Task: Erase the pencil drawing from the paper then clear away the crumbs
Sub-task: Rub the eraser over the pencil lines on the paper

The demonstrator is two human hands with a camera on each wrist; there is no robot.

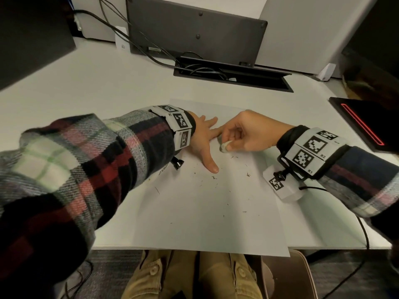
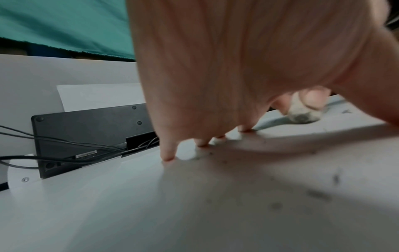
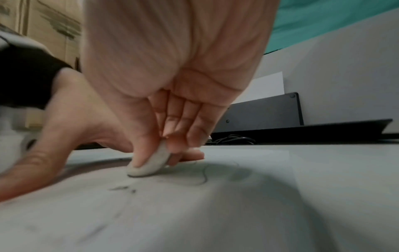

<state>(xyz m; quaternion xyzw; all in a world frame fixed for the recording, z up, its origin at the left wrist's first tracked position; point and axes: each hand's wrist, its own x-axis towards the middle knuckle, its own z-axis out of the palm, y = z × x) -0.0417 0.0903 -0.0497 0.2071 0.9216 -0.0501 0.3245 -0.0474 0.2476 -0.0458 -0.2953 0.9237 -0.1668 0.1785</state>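
A white sheet of paper (image 1: 211, 214) lies on the desk, reaching past the front edge. My left hand (image 1: 205, 139) lies flat on its upper part with fingers spread, pressing it down. My right hand (image 1: 241, 132) pinches a small worn white eraser (image 1: 224, 146) between thumb and fingers, its tip against the paper just right of my left thumb. The eraser (image 3: 149, 163) shows in the right wrist view touching the sheet beside a faint pencil line (image 3: 202, 175). Dark eraser crumbs (image 1: 213, 177) are scattered over the paper's middle and right.
A grey desk (image 1: 90, 96) holds a dark monitor base (image 1: 194, 29) and an open cable tray (image 1: 233, 75) with cables at the back. A black device with a red stripe (image 1: 360, 124) lies at the right. My knees (image 1: 194, 277) show below the desk's front edge.
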